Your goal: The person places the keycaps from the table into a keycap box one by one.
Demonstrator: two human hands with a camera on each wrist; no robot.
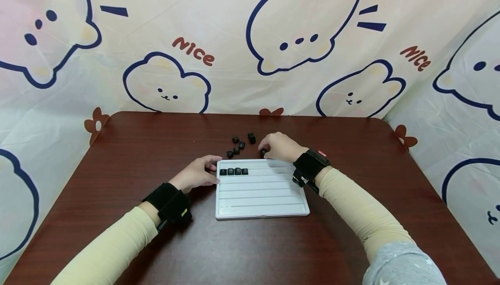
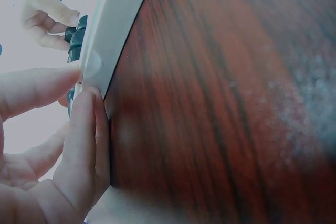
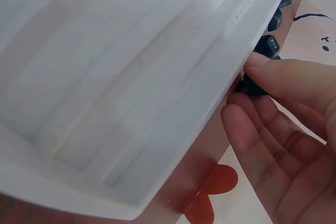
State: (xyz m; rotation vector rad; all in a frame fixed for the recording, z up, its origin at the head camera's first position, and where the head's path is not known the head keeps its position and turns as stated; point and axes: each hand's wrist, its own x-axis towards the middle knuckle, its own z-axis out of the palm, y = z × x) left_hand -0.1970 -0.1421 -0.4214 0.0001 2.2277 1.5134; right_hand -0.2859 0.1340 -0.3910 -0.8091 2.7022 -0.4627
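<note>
A white ridged tray [image 1: 262, 196] lies on the table, with a row of several black keycaps [image 1: 238, 171] along a back groove at its left. My left hand [image 1: 198, 173] holds the tray's left edge, thumb and finger meeting the rim [image 2: 113, 30] in the left wrist view. Just beyond the back edge, my right hand [image 1: 282, 147] pinches a black keycap [image 3: 254, 86] between thumb and fingers. The fingers partly hide that keycap. Near it in the right wrist view sits another keycap [image 3: 269, 45] with a pale legend on top.
Several loose black keycaps [image 1: 241, 145] lie scattered behind the tray, left of my right hand. The dark brown wooden table [image 1: 250, 250] ends at a back edge in front of a printed cloth [image 1: 226, 24]. More cloth hangs along both sides.
</note>
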